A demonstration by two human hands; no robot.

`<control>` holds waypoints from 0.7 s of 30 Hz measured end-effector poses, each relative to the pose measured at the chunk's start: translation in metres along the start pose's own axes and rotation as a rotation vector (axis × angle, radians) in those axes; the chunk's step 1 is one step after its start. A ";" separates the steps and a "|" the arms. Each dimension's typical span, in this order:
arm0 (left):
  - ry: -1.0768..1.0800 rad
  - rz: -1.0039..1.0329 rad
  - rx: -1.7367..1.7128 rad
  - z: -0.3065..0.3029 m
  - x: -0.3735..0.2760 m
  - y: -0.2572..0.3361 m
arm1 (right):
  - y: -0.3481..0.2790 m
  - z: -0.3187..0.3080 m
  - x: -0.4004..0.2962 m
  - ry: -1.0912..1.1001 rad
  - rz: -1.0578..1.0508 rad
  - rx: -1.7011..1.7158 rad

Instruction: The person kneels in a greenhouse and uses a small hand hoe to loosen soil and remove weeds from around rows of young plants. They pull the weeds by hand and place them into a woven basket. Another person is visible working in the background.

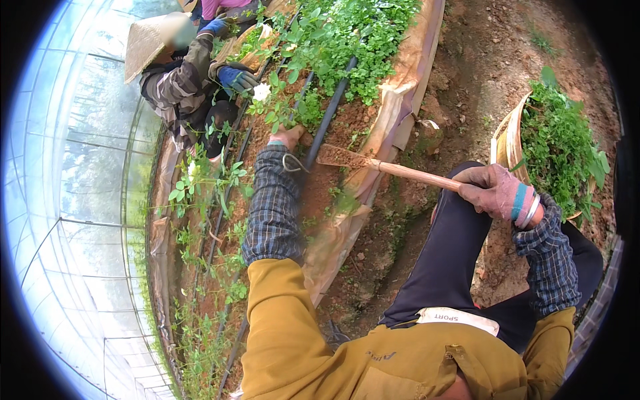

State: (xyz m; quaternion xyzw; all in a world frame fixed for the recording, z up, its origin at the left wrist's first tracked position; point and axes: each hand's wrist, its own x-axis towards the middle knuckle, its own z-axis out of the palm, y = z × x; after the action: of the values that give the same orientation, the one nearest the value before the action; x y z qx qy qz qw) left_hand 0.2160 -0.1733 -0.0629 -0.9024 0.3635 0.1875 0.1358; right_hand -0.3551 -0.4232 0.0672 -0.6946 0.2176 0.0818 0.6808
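Observation:
My right hand [495, 192], in a pinkish work glove with a teal cuff, grips the wooden handle of a small hand hoe [420, 175]. The hoe's soil-coated blade [342, 157] lies over the bed's edge, its tip close to a black irrigation pipe [327, 110]. My left hand [288, 137], also gloved, reaches down among the stems of a white-flowered rose plant [272, 102], beside the pipe. Leaves and the angle hide its fingers, so whether it holds anything is unclear. Low green weeds [367, 60] grow thickly just beyond both pipe and hand.
A basket [512, 132] heaped with pulled greens [560, 145] stands beside my right arm. Tan sheeting [395, 110] edges the raised bed along a dirt path [480, 60]. Across the bed, a co-worker in a conical hat [150, 42] works with blue gloves. Greenhouse film [90, 175] rises at left.

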 end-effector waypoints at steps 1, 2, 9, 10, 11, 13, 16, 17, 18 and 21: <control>-0.018 -0.019 0.004 -0.008 -0.009 0.003 | 0.001 0.000 0.001 0.000 -0.005 -0.004; 0.008 0.001 0.044 -0.015 -0.021 0.008 | 0.001 -0.001 0.002 0.002 -0.009 -0.009; 0.200 -0.239 -0.368 -0.060 -0.086 0.077 | -0.001 -0.001 0.003 -0.010 0.000 0.015; 0.215 -0.198 -0.413 -0.063 -0.086 0.086 | -0.001 -0.001 0.002 -0.010 0.012 0.006; 0.175 -0.280 -0.414 -0.065 -0.084 0.094 | -0.002 0.000 0.002 -0.009 0.023 -0.003; 0.121 -0.324 -0.494 -0.065 -0.078 0.102 | -0.004 0.002 0.001 0.004 0.036 -0.025; 0.080 -0.391 -0.756 -0.060 -0.069 0.097 | -0.006 0.002 -0.001 0.028 0.034 -0.044; 0.058 -0.401 -0.934 -0.056 -0.067 0.093 | -0.006 0.002 -0.001 0.025 0.020 -0.042; 0.136 -0.247 -0.604 -0.055 -0.067 0.085 | -0.007 0.002 -0.001 0.020 0.006 -0.041; 0.417 -0.145 -0.433 -0.044 -0.069 0.056 | -0.006 0.003 -0.002 0.022 0.032 -0.043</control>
State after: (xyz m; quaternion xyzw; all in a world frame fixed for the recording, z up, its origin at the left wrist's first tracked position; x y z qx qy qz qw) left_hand 0.1406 -0.1873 0.0005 -0.9529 0.2697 0.0614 -0.1242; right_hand -0.3534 -0.4196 0.0736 -0.7062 0.2345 0.0894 0.6620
